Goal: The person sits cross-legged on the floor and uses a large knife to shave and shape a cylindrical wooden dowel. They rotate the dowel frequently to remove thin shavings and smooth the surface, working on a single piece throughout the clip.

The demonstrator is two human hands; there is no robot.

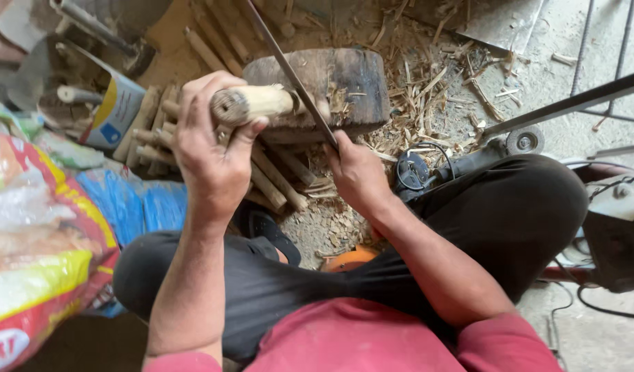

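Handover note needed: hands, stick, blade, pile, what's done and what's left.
Left hand: gripping a pale wooden stick, its far end resting on the wooden block.
Right hand: holding a long blade laid against the stick.
Done: shavings litter the ground around the block; the stick looks mostly stripped.
Left: a pile of sticks beside the block; can't tell which are finished.

Long blade [289, 72]: tip runs off top edge above wooden block [344, 83], handle swallowed by right hand [358, 176]. Stick [255, 103]: far end hidden behind blade. Printed sack [34, 241], well left of block: cut by left edge.
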